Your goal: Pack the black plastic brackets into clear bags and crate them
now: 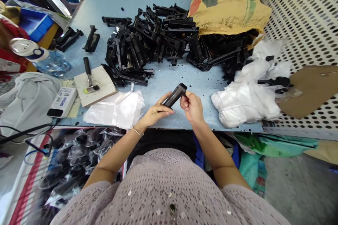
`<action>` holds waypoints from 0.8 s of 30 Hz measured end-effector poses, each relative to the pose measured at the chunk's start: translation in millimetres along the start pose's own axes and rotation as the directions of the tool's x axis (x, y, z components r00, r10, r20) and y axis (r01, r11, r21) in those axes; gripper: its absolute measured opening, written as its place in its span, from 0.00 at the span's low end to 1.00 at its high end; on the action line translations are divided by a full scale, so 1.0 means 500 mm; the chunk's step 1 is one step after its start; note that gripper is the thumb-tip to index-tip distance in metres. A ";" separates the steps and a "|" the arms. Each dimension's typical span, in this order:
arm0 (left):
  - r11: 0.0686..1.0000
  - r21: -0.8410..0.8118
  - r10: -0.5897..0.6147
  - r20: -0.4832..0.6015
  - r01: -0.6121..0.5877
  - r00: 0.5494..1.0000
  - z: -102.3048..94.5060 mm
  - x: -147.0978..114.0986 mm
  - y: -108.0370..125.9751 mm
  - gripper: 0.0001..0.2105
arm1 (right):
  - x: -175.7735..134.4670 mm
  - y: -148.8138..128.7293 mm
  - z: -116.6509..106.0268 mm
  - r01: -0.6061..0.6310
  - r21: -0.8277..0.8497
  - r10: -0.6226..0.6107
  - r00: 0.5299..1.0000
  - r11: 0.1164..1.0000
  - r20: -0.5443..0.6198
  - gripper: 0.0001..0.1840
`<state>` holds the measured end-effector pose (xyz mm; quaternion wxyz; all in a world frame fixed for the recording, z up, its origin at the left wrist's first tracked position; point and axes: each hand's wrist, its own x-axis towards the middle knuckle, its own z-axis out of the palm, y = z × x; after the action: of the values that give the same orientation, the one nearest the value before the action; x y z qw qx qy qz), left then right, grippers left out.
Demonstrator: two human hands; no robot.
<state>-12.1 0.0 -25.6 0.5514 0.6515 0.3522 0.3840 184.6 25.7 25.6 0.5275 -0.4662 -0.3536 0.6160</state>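
A black plastic part [174, 96], long and slightly curved at its top end, is held tilted between both hands over the front of the blue table. My left hand [156, 111] grips its lower end, thumb on the near side and fingers behind. At the upper end my right hand [192, 104] pinches the part's edge with thumb and curled forefinger. A heap of similar black parts [148, 38] lies beyond the hands. Clear plastic bags [116, 107] lie flat left of my left hand, and a stack of white plastic bags [244, 102] is to the right.
A yellow woven sack [229, 3] spills more black parts at the back right. On the left, a hammer [89, 74] rests on a board [102, 93], near a water bottle [39, 58] and a white box-shaped device [63, 102]. Bagged parts [81, 151] fill a container below the table's edge.
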 end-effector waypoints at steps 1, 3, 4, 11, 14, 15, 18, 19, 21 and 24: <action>0.999 -0.046 0.015 0.000 -0.015 1.000 -0.004 0.000 -0.006 0.17 | -0.006 -0.001 0.008 -0.026 0.026 0.025 0.999 0.999 0.023 0.24; 0.996 -0.082 0.041 0.038 -0.038 0.998 -0.019 -0.001 -0.004 0.14 | -0.012 0.003 0.019 -0.127 0.103 0.120 0.990 0.987 0.075 0.24; 0.997 -0.064 0.051 0.064 -0.047 0.997 -0.026 -0.003 0.002 0.13 | -0.011 0.005 0.019 -0.185 0.139 0.172 0.980 0.973 0.102 0.24; 0.994 0.085 -0.077 0.104 0.068 0.992 -0.039 -0.002 0.028 0.38 | 0.021 0.024 -0.027 -0.360 0.082 0.333 0.914 0.930 0.233 0.21; 0.969 -0.083 -0.238 -0.052 0.233 0.970 -0.030 0.006 0.019 0.43 | 0.005 0.037 -0.039 -0.137 -0.249 0.189 0.962 0.959 0.198 0.21; 0.952 -0.143 -0.287 -0.108 0.271 0.952 -0.026 0.009 0.018 0.42 | -0.007 0.044 -0.039 -0.012 -0.410 0.108 0.971 0.912 0.213 0.20; 0.912 -0.266 -0.371 -0.215 0.312 0.903 -0.012 0.014 0.021 0.37 | -0.045 0.075 -0.026 0.347 -0.765 -0.051 0.923 0.542 0.382 0.17; 0.907 -0.284 -0.378 -0.227 0.310 0.898 -0.008 0.016 0.021 0.36 | -0.055 0.088 -0.020 0.418 -0.804 -0.060 0.898 0.423 0.435 0.15; 0.914 -0.273 -0.371 -0.262 0.300 0.891 -0.006 0.019 0.018 0.34 | -0.062 0.110 -0.011 0.462 -0.829 -0.040 0.879 0.315 0.474 0.15; 0.957 -0.088 -0.288 -0.366 0.276 0.885 -0.014 0.021 -0.003 0.31 | -0.043 0.111 -0.009 0.364 -0.847 0.103 0.896 0.388 0.432 0.19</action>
<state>-13.6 12.8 -25.4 0.5345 0.4987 0.5354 0.4230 171.1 -6.3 -22.7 0.1440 -0.5039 -0.7721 0.3595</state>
